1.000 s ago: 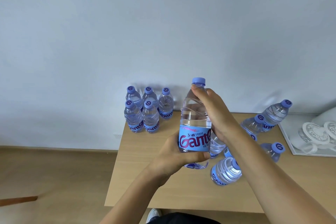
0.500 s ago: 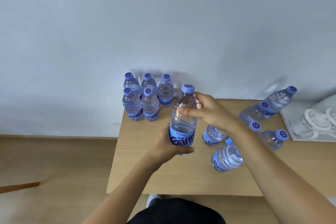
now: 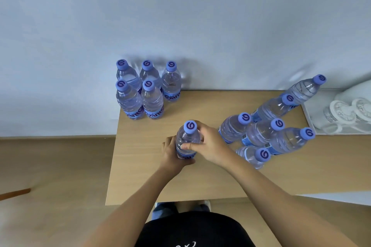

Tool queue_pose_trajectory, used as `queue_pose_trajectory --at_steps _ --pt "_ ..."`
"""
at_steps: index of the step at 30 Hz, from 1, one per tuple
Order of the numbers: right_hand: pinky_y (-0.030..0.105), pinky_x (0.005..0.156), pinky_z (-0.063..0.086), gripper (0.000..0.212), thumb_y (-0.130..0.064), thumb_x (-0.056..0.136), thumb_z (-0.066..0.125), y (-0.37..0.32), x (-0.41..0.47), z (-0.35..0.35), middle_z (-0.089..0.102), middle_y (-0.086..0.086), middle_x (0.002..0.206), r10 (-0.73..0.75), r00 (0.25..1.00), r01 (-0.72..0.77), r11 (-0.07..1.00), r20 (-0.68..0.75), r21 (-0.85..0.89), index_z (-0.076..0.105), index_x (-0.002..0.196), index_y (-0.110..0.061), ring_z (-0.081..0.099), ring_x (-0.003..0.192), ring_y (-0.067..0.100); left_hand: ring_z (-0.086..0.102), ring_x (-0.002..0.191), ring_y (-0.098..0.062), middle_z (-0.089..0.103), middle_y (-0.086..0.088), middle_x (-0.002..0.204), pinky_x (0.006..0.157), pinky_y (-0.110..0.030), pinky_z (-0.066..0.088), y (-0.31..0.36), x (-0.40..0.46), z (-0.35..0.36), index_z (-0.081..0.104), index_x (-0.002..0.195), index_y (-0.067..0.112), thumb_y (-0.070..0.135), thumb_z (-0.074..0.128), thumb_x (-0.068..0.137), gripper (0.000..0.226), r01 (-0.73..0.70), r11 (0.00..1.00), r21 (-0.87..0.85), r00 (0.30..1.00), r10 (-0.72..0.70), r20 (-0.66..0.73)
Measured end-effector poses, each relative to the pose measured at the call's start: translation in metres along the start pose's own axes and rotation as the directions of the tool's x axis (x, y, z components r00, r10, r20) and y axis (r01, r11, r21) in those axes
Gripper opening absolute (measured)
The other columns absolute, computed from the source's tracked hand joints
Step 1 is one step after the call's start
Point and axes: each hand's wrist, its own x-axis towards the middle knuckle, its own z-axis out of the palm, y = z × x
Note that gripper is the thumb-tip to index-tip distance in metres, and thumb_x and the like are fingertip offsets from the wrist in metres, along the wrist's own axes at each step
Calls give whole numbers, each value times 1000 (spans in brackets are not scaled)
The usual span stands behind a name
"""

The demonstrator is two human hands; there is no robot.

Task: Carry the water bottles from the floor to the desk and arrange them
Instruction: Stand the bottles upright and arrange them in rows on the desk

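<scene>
Held water bottle [image 3: 187, 142] stands upright mid-desk, long axis vertical, purple cap [image 3: 190, 126] up with a swirl "G" mark; its blue label is mostly hidden. Left hand [image 3: 170, 151] wraps its lower body; right hand [image 3: 208, 146] grasps its shoulder. Five upright bottles [image 3: 147, 94] at the far-left corner of the wooden desk [image 3: 140, 176] show partial "Gan…" lettering. Six more bottles [image 3: 275, 124] cluster right.

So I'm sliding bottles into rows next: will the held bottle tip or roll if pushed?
The bottle looks full, so probably heavy and steady. It is tall and narrow, so a push near the cap may tip it. Tipped, it would likely roll.
</scene>
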Motion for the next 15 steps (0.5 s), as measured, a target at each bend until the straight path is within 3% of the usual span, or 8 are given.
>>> queue_pose_trajectory --at_steps 2,6,10,15 --pt "18 89 48 47 -18 75 84 5 2 5 66 -18 101 -10 1000 11 1000 -7 27 58 113 -31 62 100 1 40 111 -21 49 -2 114 95 -37 40 -4 4 3 54 126 10 4 90 56 78 -5 1000 6 1000 5 -22" --pt "1 83 38 54 -16 73 83 11 7 11 58 -34 100 -34 999 34 999 -33 18 59 121 -25 52 96 -21 43 113 -26 54 -10 118 94 -39 42 -10 17 6 56 125 5 3 90 56 77 -1 1000 17 997 3 -81" --pt "-1 85 35 58 -19 71 83 10 20 12 56 -26 106 -81 995 79 996 -53 -47 58 123 -23 48 98 -11 47 109 -20 55 4 112 92 -42 45 -12 28 2 56 122 10 5 90 55 76 -29 999 -21 991 26 -129" --pt "-4 88 29 62 -21 73 83 9 41 9 53 -19 117 -129 989 123 989 -68 -87 56 129 -16 45 105 -10 51 104 -20 51 21 101 82 -36 46 -6 42 -2 53 120 15 10 88 59 71 -32 999 -29 982 26 -188"
